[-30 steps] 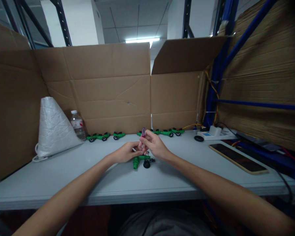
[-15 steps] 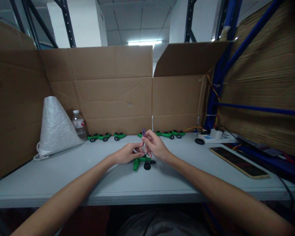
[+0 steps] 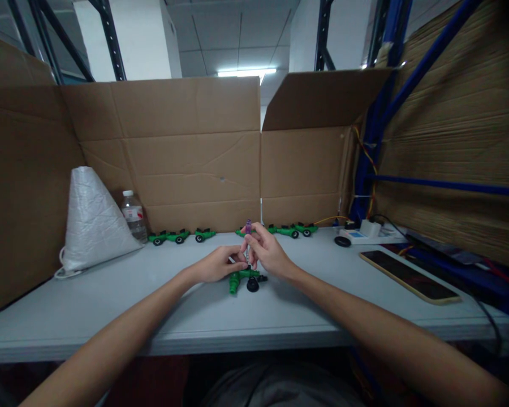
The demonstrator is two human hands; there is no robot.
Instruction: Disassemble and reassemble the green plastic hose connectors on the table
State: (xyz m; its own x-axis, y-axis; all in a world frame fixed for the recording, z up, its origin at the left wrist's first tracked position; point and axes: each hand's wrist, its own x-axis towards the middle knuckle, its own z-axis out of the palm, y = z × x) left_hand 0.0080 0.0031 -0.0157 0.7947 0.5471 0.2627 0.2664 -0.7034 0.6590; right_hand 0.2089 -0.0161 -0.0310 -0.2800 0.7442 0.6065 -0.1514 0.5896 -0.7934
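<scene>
My right hand pinches the purple handle of a screwdriver. The tool stands upright, its shaft pointing down at a green toy car with black wheels. Fingers partly cover the shaft, and its tip is too small to make out. My left hand is closed at the upper left side of the car, thumb and fingertips close to the foot of the shaft. Its exact grip is partly hidden. A black wheel of the car faces me.
Several green toy cars line the back of the table by a cardboard wall. A silvery bag and a water bottle stand left. Right are a phone, a power strip and a black disc.
The view has shifted slightly. Both hands stay at the toy car, and the purple screwdriver handle looks slightly turned; otherwise little differs.
</scene>
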